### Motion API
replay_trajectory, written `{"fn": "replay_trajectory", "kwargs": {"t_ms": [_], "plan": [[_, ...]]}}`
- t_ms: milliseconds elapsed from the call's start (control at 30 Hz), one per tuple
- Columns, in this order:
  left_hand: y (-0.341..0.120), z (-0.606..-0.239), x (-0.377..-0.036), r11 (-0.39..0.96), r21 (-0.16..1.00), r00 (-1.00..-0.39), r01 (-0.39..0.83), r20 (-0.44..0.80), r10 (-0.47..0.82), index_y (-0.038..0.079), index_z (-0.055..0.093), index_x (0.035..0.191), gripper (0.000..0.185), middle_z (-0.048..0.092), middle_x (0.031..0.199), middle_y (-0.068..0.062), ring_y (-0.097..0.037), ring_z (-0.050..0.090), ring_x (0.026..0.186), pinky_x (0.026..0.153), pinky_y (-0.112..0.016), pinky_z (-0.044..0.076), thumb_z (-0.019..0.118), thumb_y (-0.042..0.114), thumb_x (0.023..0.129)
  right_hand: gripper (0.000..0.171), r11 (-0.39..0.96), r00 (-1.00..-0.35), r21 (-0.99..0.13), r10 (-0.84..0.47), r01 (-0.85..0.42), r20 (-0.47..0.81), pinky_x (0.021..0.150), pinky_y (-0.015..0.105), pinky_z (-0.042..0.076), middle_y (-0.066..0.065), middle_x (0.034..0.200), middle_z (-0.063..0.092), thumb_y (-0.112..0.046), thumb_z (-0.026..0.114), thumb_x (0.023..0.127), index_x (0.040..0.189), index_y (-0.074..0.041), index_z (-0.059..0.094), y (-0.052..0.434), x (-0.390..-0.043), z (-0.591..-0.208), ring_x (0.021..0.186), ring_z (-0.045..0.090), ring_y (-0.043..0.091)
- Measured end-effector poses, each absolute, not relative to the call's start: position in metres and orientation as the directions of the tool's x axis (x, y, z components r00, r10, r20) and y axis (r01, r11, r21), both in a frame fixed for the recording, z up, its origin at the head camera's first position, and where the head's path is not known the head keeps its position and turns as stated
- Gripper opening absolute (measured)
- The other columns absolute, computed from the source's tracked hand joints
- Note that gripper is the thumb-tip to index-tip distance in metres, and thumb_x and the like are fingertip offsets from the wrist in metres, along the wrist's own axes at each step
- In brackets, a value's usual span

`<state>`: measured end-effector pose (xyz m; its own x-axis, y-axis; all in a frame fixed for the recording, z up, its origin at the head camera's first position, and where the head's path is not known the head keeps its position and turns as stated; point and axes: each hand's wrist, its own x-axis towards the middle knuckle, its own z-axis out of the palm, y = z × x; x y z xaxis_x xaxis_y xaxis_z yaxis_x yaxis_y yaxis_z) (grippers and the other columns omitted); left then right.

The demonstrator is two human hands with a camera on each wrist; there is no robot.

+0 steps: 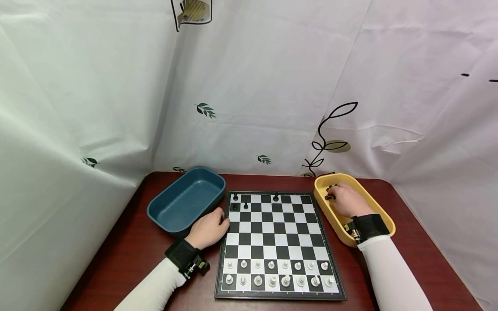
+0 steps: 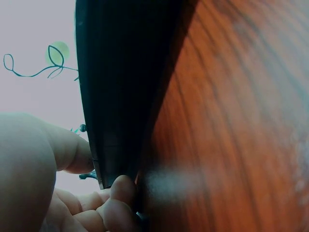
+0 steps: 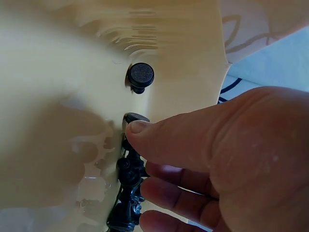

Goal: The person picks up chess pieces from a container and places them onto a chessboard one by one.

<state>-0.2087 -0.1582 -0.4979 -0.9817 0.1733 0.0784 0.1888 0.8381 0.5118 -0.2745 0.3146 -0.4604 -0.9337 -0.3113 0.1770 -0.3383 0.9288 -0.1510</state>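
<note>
Head view: it alone gives the whole layout. A black-and-white chessboard (image 1: 279,246) lies on the dark red-brown wooden desk (image 1: 128,255), a deep blue oblong plastic tray (image 1: 186,199) to its left and a yellow oblong plastic tray (image 1: 383,219) to its right. White chess pieces (image 1: 278,273) fill the two near rows; four black chess pieces (image 1: 246,203) stand at the far edge.

Left wrist view: only here do the curled fingers of the left hand (image 1: 209,229) show, against the board's dark edge (image 2: 120,96), thumb on the other side of it.

Right wrist view: only here does the yellow tray's inside show. A clump of loose black chess pieces (image 3: 129,193) lies under the fingers, one more black piece (image 3: 140,76) apart, base turned to the camera.

Right hand (image 1: 347,201): inside the yellow tray, thumb (image 3: 193,140) and curled fingers closing on the clump of black pieces.

Left hand: beside the board's left edge, just near the blue tray, gripping the board's rim.

Hard to make out: which piece the right hand pinches; the clump is partly covered. The left wrist view is blurred and cuts off most of the hand.
</note>
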Motion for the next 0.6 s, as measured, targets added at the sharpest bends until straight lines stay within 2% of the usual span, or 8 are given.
{"fn": "replay_trajectory", "kwargs": {"t_ms": [133, 333, 600], "plan": [[-0.1586, -0.5018, -0.2103, 0.834, 0.519, -0.982, 0.186, 0.087, 0.165, 0.02, 0.058, 0.092, 0.018, 0.051, 0.071, 0.001, -0.018, 0.051, 0.062, 0.059, -0.039, 0.042, 0.064, 0.03, 0.105, 0.02, 0.921, -0.924, -0.134, -0.341, -0.365, 0.17, 0.091, 0.058, 0.054, 0.017, 0.102, 0.067, -0.005, 0.082, 0.094, 0.114, 0.0, 0.081, 0.3142, -0.2744, -0.4609, 0.099, 0.066, 0.04], [-0.159, -0.5021, -0.2102, 0.834, 0.52, -0.982, 0.186, 0.087, 0.165, 0.019, 0.058, 0.092, 0.018, 0.052, 0.071, 0.001, -0.018, 0.051, 0.062, 0.059, -0.039, 0.042, 0.064, 0.03, 0.105, 0.01, 0.911, -0.919, -0.142, -0.368, -0.387, 0.144, 0.088, 0.054, 0.055, 0.012, 0.095, 0.068, 0.003, 0.078, 0.09, 0.096, -0.005, 0.081, 0.3132, -0.2742, -0.4613, 0.095, 0.064, 0.034], [-0.1588, -0.5016, -0.2107, 0.838, 0.515, -0.983, 0.181, 0.08, 0.163, 0.02, 0.058, 0.092, 0.018, 0.052, 0.071, 0.001, -0.018, 0.051, 0.062, 0.06, -0.039, 0.043, 0.064, 0.03, 0.106, 0.026, 0.91, -0.924, -0.164, -0.369, -0.381, 0.101, 0.076, 0.043, 0.042, 0.002, 0.078, 0.056, 0.006, 0.067, 0.085, 0.073, -0.016, 0.07, 0.3138, -0.2773, -0.4606, 0.079, 0.051, 0.026]]}}
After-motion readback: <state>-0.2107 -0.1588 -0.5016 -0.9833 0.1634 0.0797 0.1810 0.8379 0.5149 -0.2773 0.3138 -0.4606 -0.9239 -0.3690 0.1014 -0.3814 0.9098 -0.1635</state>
